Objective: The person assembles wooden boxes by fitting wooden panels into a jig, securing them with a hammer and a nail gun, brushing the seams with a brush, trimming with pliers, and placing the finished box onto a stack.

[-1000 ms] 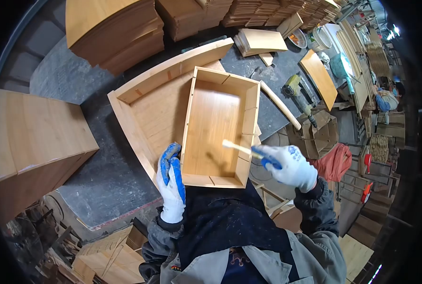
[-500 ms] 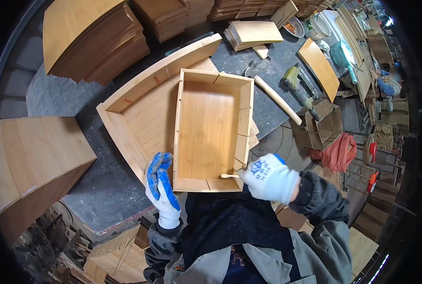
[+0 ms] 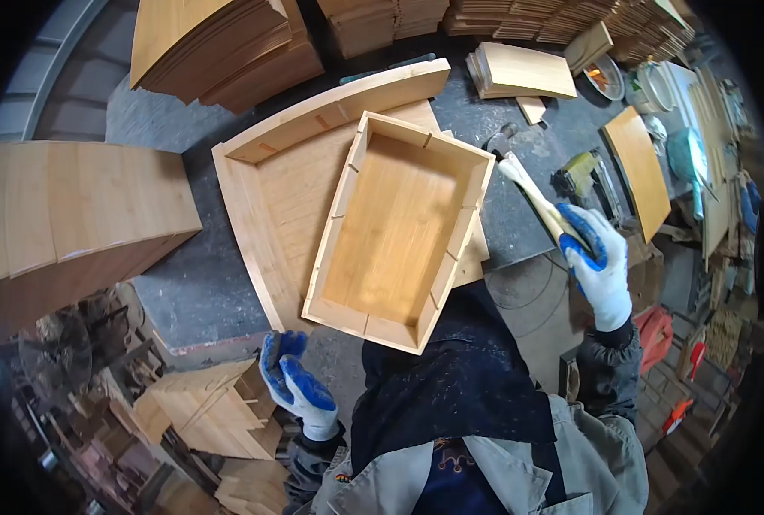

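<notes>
A shallow open wooden box point(image 3: 390, 227) lies tilted across a larger wooden frame piece point(image 3: 266, 232) on the dark workbench. Its floor looks bare, and short dark marks cross its rims. My right hand point(image 3: 598, 262), in a white and blue glove, is closed round a thin stick brush point(image 3: 512, 172) with a pale tip. The brush lies along a hammer's wooden handle, whose metal head point(image 3: 500, 139) rests beyond the box's right corner; whether the fingers also grip the handle is unclear. Below the box's lower left corner, my left hand point(image 3: 300, 386) is loosely curled, with nothing visible in it.
A green nail gun point(image 3: 581, 176) and a flat orange-brown board point(image 3: 639, 172) lie at the right. Stacked boards point(image 3: 227, 51) line the back, with a smaller stack point(image 3: 523, 70) nearer. A large wooden block point(image 3: 81, 206) stands left. A bowl point(image 3: 603, 79) and a bucket point(image 3: 654, 86) stand back right.
My right hand has moved from the box's lower right corner out to the hammer handle, with the brush. My left hand has moved down, away from the box. The box appears more tilted.
</notes>
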The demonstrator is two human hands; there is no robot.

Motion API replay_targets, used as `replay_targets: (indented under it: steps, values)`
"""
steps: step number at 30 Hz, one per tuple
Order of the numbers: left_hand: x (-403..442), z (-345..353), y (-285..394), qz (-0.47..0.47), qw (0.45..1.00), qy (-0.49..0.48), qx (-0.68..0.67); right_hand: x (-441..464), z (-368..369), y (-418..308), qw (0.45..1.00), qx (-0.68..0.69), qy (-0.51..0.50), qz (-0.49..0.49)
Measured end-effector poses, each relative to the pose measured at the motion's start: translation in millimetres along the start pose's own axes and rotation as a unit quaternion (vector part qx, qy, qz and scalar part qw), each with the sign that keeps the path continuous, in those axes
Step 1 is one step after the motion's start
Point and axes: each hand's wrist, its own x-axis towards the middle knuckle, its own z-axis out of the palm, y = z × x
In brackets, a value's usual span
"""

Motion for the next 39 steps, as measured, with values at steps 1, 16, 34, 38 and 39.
replay_targets:
  steps: [1, 16, 34, 38, 39]
  values:
    - [-15, 3, -2, 0.004, 1.0, 0.007, 0.01, 5, -7, 12, 1.0, 0.018, 0.006, 0.01]
    - [-76, 119, -46, -0.206, 0.978, 0.031, 0.013, 101, -291, 312, 0.923, -0.052, 0.355, 0.136]
    - [-60, 103, -32, -0.238, 0.962, 0.076, 0.105, 127, 52, 99, 0.968, 0.111, -0.201, -0.103]
    - [-52, 94, -57, -0.272, 0.954, 0.058, 0.115, 140, 66, 44, 0.971, -0.068, -0.211, -0.085]
    - [-53, 94, -61, -0.251, 0.958, 0.059, 0.127, 142, 69, 41, 0.969, -0.072, -0.214, -0.097]
